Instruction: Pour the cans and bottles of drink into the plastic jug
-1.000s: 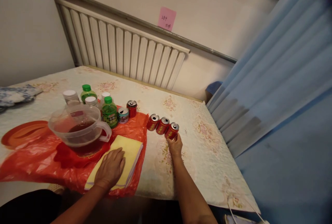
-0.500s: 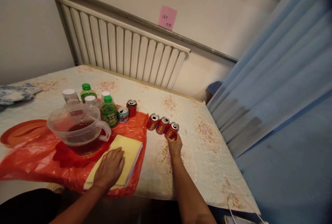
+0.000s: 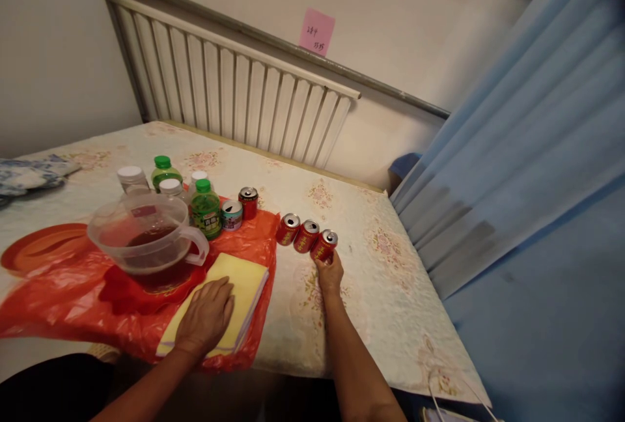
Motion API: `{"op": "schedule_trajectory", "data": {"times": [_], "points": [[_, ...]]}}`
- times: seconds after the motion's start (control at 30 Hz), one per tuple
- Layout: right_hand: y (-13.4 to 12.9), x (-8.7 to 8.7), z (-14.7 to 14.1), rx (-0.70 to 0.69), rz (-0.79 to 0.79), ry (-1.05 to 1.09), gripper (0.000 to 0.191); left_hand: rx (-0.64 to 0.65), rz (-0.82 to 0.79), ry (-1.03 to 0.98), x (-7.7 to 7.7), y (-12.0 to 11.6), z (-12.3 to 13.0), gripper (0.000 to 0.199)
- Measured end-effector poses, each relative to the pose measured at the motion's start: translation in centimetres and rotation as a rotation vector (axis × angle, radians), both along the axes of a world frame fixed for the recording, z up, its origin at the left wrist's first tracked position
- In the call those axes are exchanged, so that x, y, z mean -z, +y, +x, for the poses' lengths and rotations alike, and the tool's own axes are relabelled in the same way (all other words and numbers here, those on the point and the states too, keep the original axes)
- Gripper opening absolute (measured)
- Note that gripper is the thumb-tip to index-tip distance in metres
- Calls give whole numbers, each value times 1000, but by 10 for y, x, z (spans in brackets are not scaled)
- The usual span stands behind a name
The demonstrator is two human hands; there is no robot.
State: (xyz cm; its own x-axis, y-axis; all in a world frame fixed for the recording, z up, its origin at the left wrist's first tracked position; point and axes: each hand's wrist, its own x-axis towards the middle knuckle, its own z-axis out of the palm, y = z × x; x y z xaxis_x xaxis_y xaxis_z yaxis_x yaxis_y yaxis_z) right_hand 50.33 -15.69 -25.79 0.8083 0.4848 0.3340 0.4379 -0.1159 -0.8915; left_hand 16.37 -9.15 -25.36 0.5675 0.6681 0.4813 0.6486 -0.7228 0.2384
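My left hand (image 3: pixel 208 314) lies flat on a folded yellow cloth (image 3: pixel 239 275), fingers stretched out. With my right hand (image 3: pixel 331 272) I grip the lower part of a red can (image 3: pixel 324 247), the rightmost of three standing in a slanting row. The middle red can (image 3: pixel 306 237) and the left red can (image 3: pixel 288 230) stand close beside it. Left of the cloth, a clear plastic jug (image 3: pixel 146 239) with dark liquid sits in a red dish (image 3: pixel 117 295). Behind the cloth are a green bottle (image 3: pixel 206 212), a teal can (image 3: pixel 232 217) and another red can (image 3: pixel 249 204).
A red plastic sheet (image 3: pixel 63 298) lies under the jug and cloth. White-capped jars (image 3: pixel 132 178) and a second green-capped bottle (image 3: pixel 164 172) stand behind the jug. An orange lid (image 3: pixel 39 249) is at the left. A blue curtain (image 3: pixel 527 148) hangs along the right side.
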Motion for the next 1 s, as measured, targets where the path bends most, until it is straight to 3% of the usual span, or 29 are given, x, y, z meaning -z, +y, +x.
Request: {"op": "schedule_trajectory", "data": {"times": [0.5,1.0], "points": [[4,11,4,-2,36,35,48,5,37,37,1,1,-1,30],[1,3,0,31,2,0,50,-4,46,70,1,1,0,31]]}}
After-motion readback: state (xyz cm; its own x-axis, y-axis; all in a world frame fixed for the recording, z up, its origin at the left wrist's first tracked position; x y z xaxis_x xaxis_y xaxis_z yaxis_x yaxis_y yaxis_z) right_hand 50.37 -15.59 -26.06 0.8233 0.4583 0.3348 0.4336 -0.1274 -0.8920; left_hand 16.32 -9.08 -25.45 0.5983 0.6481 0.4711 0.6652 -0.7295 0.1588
